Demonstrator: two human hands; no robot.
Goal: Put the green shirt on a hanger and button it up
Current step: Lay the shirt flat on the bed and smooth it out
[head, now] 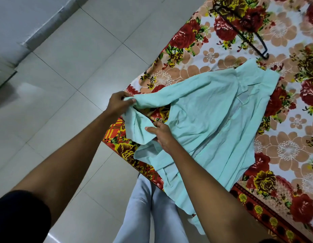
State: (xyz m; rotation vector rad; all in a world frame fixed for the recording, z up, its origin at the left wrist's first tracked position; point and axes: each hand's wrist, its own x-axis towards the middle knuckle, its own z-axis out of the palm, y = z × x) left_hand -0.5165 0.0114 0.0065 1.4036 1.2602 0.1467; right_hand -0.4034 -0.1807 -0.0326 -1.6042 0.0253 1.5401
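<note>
Floral bedsheet (283,155) underneath; left hand (119,102) and right hand (161,133) each pinch pale green cotton shirt (213,120); black wire hanger (243,32) lies well beyond the fingers.

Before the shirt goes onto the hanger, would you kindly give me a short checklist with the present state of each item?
1. Left hand grips the shirt at a sleeve end: ok.
2. Right hand pinches the shirt's fabric: ok.
3. Hanger in view, lying on the floral sheet beyond the shirt, held by neither hand: ok.
4. Shirt spread flat for the hanger: not ok, it is crumpled and partly hangs over the bed edge.
5. Shirt front open: cannot tell, the placket and buttons do not show.
6. A hand free to fetch the hanger: not ok, both hold fabric.
</note>
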